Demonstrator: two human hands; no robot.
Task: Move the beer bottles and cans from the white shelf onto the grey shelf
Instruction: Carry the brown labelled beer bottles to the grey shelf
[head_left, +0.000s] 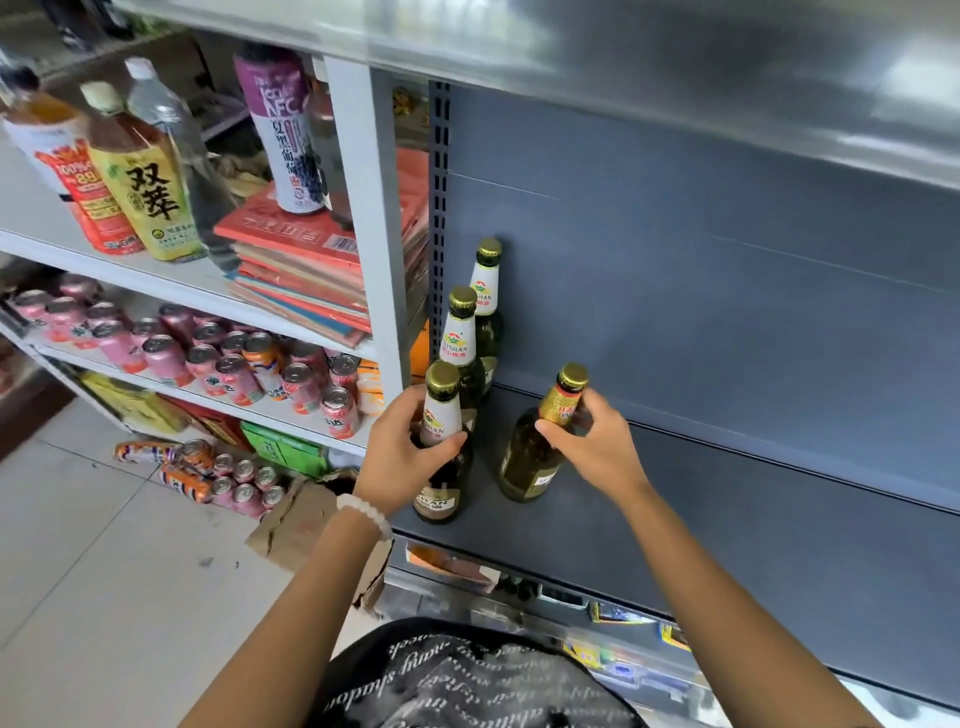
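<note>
My left hand (402, 447) grips the neck of a green beer bottle with a white neck label (441, 457), standing at the front left of the grey shelf (701, 519). My right hand (597, 441) holds the neck of a second green bottle with a gold neck label (535, 447), which leans slightly on the same shelf. Two more white-labelled beer bottles (462, 343) (485, 291) stand in a row behind the left one, against the shelf's left upright. The white shelf (363, 208) is to the left.
The white shelf carries tea and juice bottles (140, 176), a stack of red flat boxes (311, 270), and below them several pink cans (234, 364). More cans in shrink wrap (228, 478) and a torn cardboard box (296, 525) lie on the tiled floor.
</note>
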